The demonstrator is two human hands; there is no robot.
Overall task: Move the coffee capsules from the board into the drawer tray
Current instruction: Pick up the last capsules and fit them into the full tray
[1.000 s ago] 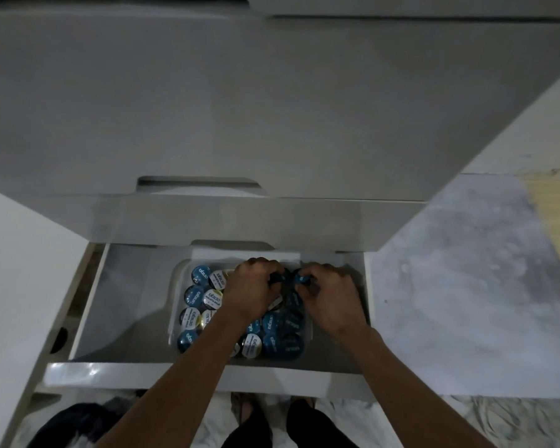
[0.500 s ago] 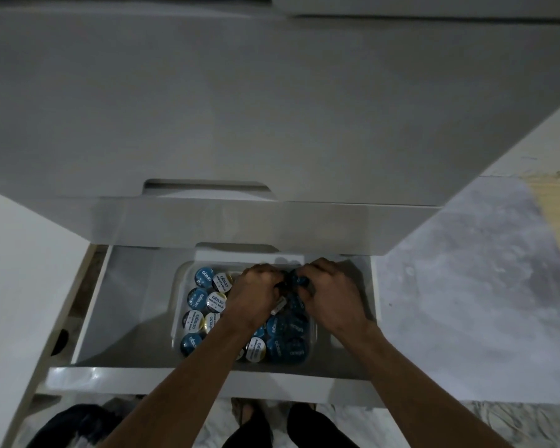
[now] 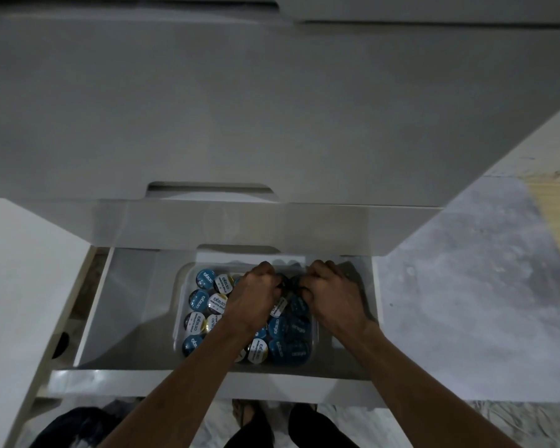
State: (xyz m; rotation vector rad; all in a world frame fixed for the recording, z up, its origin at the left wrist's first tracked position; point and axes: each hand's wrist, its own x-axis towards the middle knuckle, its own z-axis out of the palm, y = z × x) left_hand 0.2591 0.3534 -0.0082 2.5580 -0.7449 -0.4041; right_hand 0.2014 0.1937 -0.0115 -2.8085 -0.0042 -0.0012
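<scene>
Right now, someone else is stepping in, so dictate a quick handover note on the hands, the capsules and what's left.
Left hand and right hand: both curled over the back of the clear tray, fingers on dark capsules there; exact grip is hidden.
Coffee capsules fill the tray inside the open drawer.
Done: many capsules already in the tray.
Left: set down these ones. The board is out of view, so check it for more.

One camera, worn on the head, looks steeply down from close above into the open drawer (image 3: 136,305).
</scene>
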